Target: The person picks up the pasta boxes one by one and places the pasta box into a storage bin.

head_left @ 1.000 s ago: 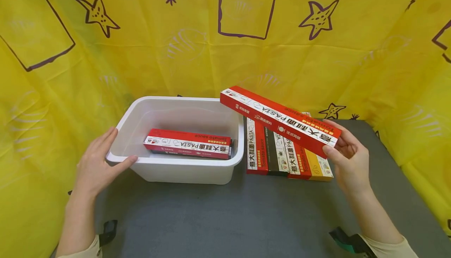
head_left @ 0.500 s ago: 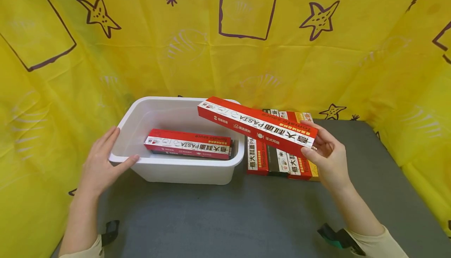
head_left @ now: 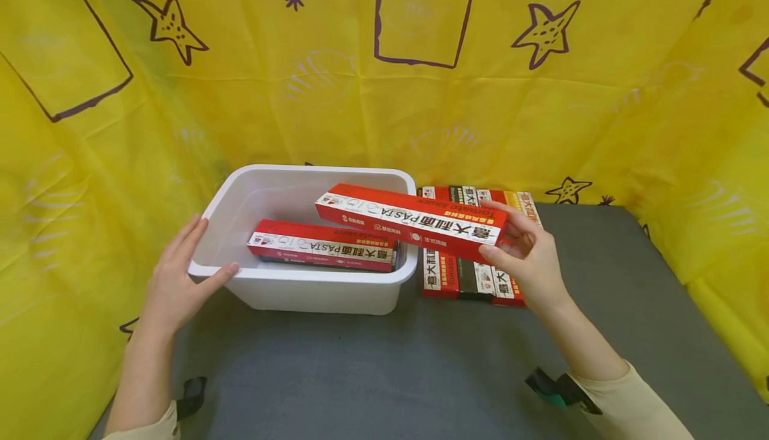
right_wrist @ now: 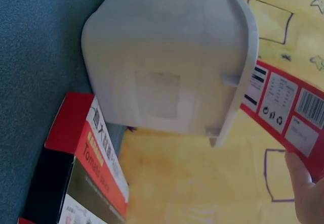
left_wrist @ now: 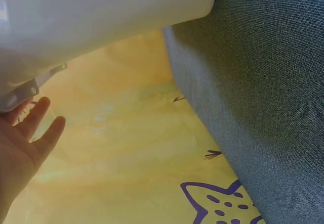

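My right hand (head_left: 531, 260) pinches one end of a red and white pasta box (head_left: 408, 220), thumb in front and fingers behind. The far end of that box is over the right part of a white plastic bin (head_left: 300, 278). In the right wrist view, its printed side (right_wrist: 283, 102) shows a barcode. Inside the bin lies a second red pasta box (head_left: 321, 245), with a darker box partly hidden under it. My left hand (head_left: 177, 286) rests at the bin's left front corner, thumb along the front rim. In the left wrist view, its fingers (left_wrist: 49, 135) look fairly straight beside the rim.
Right of the bin, several red, black and yellow pasta boxes (head_left: 441, 273) lie side by side on the grey table (head_left: 360, 373). A yellow patterned cloth (head_left: 336, 113) hangs behind and along both sides. Dark straps (head_left: 192, 396) are on both wrists.
My right hand has carried the pasta box left and slightly down, from above the boxes on the table to over the bin's right part. My left hand stays at the bin.
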The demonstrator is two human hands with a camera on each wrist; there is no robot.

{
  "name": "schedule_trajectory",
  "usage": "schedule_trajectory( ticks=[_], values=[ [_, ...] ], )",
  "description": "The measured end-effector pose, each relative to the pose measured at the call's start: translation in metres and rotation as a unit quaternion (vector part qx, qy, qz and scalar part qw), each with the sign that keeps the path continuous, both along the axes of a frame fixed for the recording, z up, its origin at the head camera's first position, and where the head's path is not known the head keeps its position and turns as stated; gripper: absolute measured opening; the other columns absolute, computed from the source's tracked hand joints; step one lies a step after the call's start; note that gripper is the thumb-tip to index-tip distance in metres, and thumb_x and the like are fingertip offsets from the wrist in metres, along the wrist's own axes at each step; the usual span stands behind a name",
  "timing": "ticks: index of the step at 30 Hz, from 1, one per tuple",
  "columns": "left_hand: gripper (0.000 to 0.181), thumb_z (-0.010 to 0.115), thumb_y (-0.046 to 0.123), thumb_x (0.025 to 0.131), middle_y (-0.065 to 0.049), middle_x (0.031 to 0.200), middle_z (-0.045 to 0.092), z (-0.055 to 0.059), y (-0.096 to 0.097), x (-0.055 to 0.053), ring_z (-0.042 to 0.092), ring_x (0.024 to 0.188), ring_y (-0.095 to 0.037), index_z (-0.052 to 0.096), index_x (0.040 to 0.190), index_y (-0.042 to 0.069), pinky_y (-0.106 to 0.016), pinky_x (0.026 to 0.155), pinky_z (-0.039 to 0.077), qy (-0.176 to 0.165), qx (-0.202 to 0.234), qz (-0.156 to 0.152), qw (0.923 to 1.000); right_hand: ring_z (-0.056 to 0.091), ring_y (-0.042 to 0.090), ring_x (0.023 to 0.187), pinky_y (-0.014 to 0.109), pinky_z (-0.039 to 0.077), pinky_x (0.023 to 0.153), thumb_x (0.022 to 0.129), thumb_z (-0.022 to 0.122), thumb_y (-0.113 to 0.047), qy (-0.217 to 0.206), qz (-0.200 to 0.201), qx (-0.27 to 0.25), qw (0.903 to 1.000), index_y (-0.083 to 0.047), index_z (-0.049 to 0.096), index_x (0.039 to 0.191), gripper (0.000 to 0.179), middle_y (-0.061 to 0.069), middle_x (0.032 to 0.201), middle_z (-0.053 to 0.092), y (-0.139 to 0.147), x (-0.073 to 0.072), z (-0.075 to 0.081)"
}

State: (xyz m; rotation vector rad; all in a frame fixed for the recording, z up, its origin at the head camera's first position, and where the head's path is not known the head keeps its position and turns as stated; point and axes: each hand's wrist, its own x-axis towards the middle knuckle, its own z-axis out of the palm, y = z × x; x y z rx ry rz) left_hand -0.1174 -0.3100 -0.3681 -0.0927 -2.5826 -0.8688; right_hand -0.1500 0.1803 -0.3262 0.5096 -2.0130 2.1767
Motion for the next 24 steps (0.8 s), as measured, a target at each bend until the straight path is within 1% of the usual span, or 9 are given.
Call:
schedule_trajectory(
  ticks=[3, 5, 8, 11, 17, 21, 24],
  values=[
    [0.082, 0.075, 0.031, 0.083, -0.009, 0.158, 0.029, 0.0, 0.0, 0.0, 0.025, 0.141, -0.041, 0.035, 0.152, 0.014, -0.073, 0.104, 0.02, 0.002, 0.0, 0.001, 1.0, 0.064, 0.02, 0.092, 0.03, 0.058, 0.078, 0.083, 0.067, 0.006, 0.002, 0.005, 0.014, 0.9999, 0.001, 0.055, 0.134, 0.052, 0.01, 0.106, 0.067, -0.006, -0.006, 0.0],
    [0.081, 0.074, 0.032, 0.083, -0.009, 0.158, 0.029, 0.0, 0.001, 0.001, 0.025, 0.141, -0.041, 0.035, 0.152, 0.014, -0.073, 0.104, 0.02, 0.001, 0.001, 0.002, 1.0, 0.064, 0.021, 0.093, 0.031, 0.058, 0.078, 0.083, 0.068, 0.005, 0.001, 0.008, 0.02, 0.9998, 0.0, 0.055, 0.134, 0.053, 0.01, 0.106, 0.067, -0.01, -0.01, -0.001],
    [0.08, 0.074, 0.032, 0.083, -0.008, 0.158, 0.029, 0.0, 0.001, 0.001, 0.026, 0.141, -0.041, 0.036, 0.152, 0.014, -0.073, 0.104, 0.021, 0.001, 0.002, 0.002, 1.0, 0.064, 0.022, 0.095, 0.033, 0.057, 0.079, 0.083, 0.07, 0.002, -0.009, 0.012, 0.026, 0.9996, -0.001, 0.055, 0.134, 0.053, 0.012, 0.109, 0.065, -0.016, -0.014, -0.002],
    [0.08, 0.074, 0.031, 0.083, -0.008, 0.158, 0.029, 0.001, 0.002, 0.001, 0.027, 0.141, -0.041, 0.036, 0.152, 0.014, -0.074, 0.102, 0.022, 0.0, 0.004, 0.003, 1.0, 0.064, 0.025, 0.098, 0.035, 0.057, 0.079, 0.084, 0.071, -0.001, -0.019, 0.014, 0.04, 0.9989, -0.003, 0.054, 0.135, 0.054, 0.014, 0.116, 0.063, -0.022, -0.016, -0.002],
    [0.079, 0.073, 0.031, 0.084, -0.008, 0.158, 0.028, 0.001, 0.002, 0.0, 0.027, 0.14, -0.042, 0.036, 0.152, 0.015, -0.075, 0.102, 0.021, -0.002, 0.009, 0.004, 0.9999, 0.065, 0.029, 0.101, 0.036, 0.057, 0.079, 0.085, 0.074, -0.013, -0.036, 0.019, 0.086, 0.9954, -0.01, 0.054, 0.137, 0.056, 0.015, 0.124, 0.059, -0.034, -0.022, -0.001],
    [0.078, 0.073, 0.03, 0.084, -0.008, 0.158, 0.029, -0.001, 0.002, 0.0, 0.027, 0.14, -0.042, 0.037, 0.152, 0.015, -0.074, 0.103, 0.021, 0.001, 0.013, 0.004, 0.9999, 0.066, 0.031, 0.099, 0.036, 0.057, 0.078, 0.084, 0.075, -0.012, -0.034, 0.026, 0.099, 0.9941, -0.011, 0.054, 0.137, 0.057, 0.014, 0.125, 0.06, -0.041, -0.026, -0.003],
    [0.078, 0.074, 0.029, 0.083, -0.008, 0.157, 0.03, -0.002, 0.002, 0.0, 0.028, 0.14, -0.041, 0.038, 0.151, 0.015, -0.073, 0.103, 0.021, 0.005, 0.016, 0.002, 0.9999, 0.065, 0.03, 0.099, 0.036, 0.057, 0.079, 0.082, 0.076, -0.009, -0.02, 0.035, 0.104, 0.9938, -0.01, 0.054, 0.137, 0.059, 0.011, 0.126, 0.06, -0.045, -0.028, -0.004]
  ],
)
